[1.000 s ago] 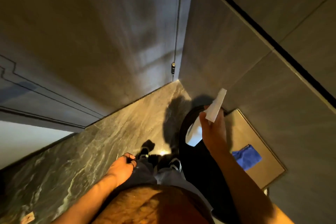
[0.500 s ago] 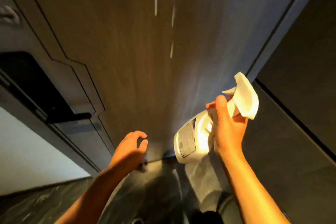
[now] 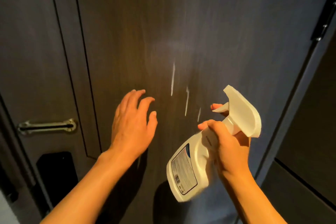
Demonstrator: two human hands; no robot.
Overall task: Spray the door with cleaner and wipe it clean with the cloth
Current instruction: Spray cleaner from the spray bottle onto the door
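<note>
A dark wood-grain door (image 3: 141, 23) fills the view in front of me. White streaks of cleaner (image 3: 172, 78) run down its middle, with a faint misty patch above them. My right hand (image 3: 225, 142) is shut on a white spray bottle (image 3: 192, 165), its nozzle pointing up and left at the door and a finger on the trigger. My left hand (image 3: 132, 123) is raised with fingers apart, just in front of the door, left of the streaks, holding nothing. No cloth is in view.
A metal lever handle (image 3: 47, 126) sits at the door's left side, with a black lock panel (image 3: 56, 171) below it. A hinge (image 3: 325, 22) shows on the right edge. Dark wall panels (image 3: 309, 132) stand to the right.
My view has lifted from the floor to the door. Both hands rose; the right brought the spray bottle up toward the door, and the left opened beside the streaks.
</note>
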